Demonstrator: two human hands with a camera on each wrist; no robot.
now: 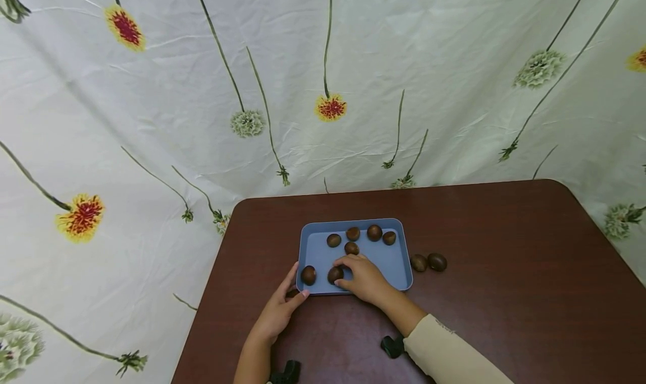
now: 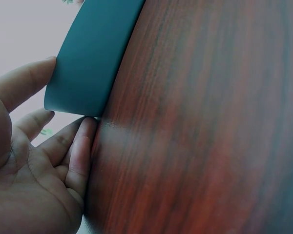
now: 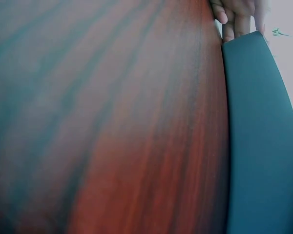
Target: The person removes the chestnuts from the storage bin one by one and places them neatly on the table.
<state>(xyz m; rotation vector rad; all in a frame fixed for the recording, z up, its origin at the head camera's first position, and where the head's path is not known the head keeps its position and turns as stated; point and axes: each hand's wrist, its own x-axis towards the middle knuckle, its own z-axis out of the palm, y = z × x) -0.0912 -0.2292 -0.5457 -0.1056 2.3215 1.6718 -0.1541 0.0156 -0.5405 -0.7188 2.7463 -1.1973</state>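
Note:
A shallow blue tray (image 1: 323, 258) lies on the dark wooden table, holding several round brown chestnuts (image 1: 374, 232). My right hand (image 1: 367, 280) reaches over its front edge and pinches one chestnut (image 1: 333, 275) between thumb and fingers, close over the tray floor. Another chestnut (image 1: 308, 275) sits just left of it, near the corner. My left hand (image 1: 280, 308) holds the tray's front left corner, thumb at the front and fingers along the side. In the left wrist view, fingertips of the left hand (image 2: 39, 156) meet the tray wall (image 2: 93, 58). The tray wall hides the chestnuts in both wrist views.
Two more chestnuts, a lighter one (image 1: 418, 262) and a darker one (image 1: 437, 262), lie on the table (image 1: 504, 249) right of the tray. A white flowered cloth (image 1: 454, 64) hangs behind the table's far edge. Black straps (image 1: 392, 346) show at the wrists.

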